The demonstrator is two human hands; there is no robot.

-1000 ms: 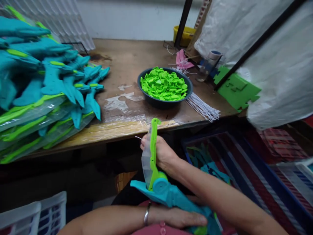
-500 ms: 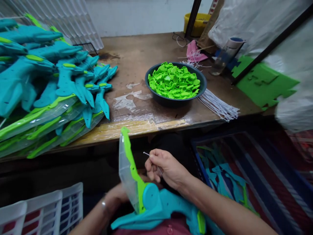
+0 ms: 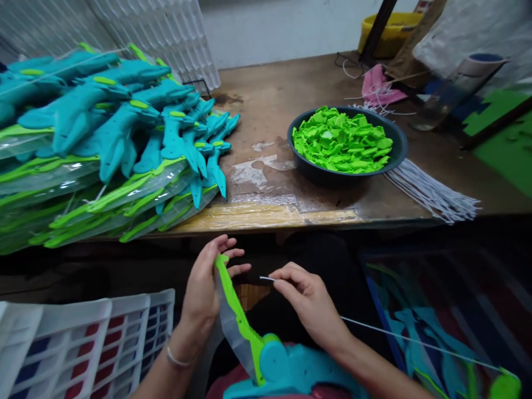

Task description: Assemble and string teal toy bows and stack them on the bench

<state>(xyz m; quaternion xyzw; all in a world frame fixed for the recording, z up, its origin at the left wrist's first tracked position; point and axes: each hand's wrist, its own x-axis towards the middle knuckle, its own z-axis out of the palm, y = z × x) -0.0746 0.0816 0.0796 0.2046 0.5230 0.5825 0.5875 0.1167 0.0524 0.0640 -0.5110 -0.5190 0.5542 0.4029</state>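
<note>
Rests a teal toy low against the body, with a lime-edged clear panel slanting up to the left hand. Holds that hand loosely open behind the panel's tip, with fingers reaching past it, uncurled; cannot tell about firm contact. Pinches a white cord between thumb and forefinger of the right hand, with the short free end aimed at the left fingers, apart from the panel. Cannot make out any lettering on the toy at this size.

At lower left, a white crate; at lower right, teal pieces in dim light. Farther off, on a brown table: heaped teal toys at left, a dark bowl of lime pieces, and bundled white cords just beside. Beyond, a pink cloth, then a yellow tub.
</note>
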